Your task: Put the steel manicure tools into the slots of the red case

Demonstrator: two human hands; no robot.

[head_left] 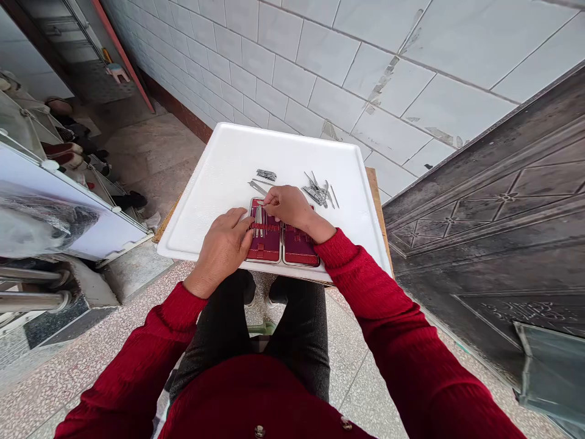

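Observation:
A red manicure case (300, 255) lies unfolded on a white foam board (201, 201). Several slim metal tools (259, 221) stand under the strap in its left half; the right half is partly covered by my forearm. My left hand (227, 239) rests against the case's left edge, fingers stretched out and thumb over the rim. Above the left half, my right hand (287, 206) is closed in a pinch at the top of the tools, on what looks like a thin metal manicure tool, mostly hidden by the fingers.
Beyond the case lie nail clippers (266, 175) and flat metal tools (258, 187). A pile of metal tools (320, 192) sits farther right. A tiled wall (283, 67) stands behind the board, a dark carved door (493, 213) to the right, a shoe rack (68, 164) to the left.

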